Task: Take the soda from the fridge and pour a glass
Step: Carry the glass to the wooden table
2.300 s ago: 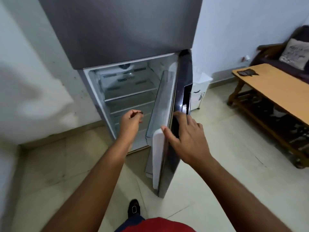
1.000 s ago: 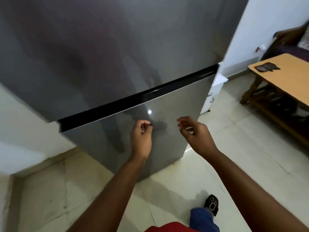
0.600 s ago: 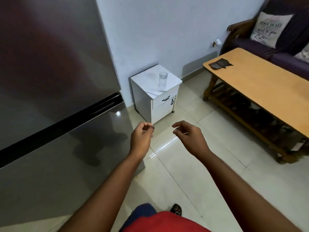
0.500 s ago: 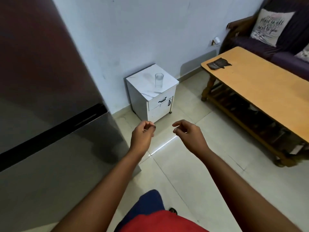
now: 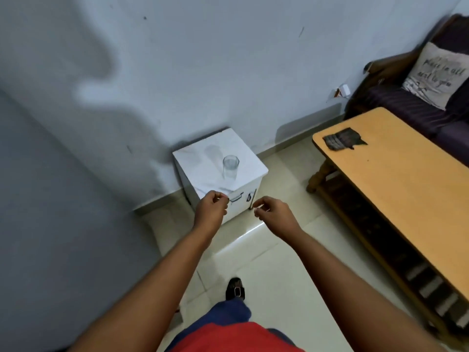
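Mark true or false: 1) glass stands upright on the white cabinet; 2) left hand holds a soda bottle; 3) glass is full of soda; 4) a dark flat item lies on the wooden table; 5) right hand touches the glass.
1) True: the glass stands upright on the white cabinet.
2) False: the left hand is loosely curled, with no bottle in it.
3) False: it looks clear and empty.
4) True: the dark flat item lies on the wooden table.
5) False: the right hand is apart from it, nearer the camera.
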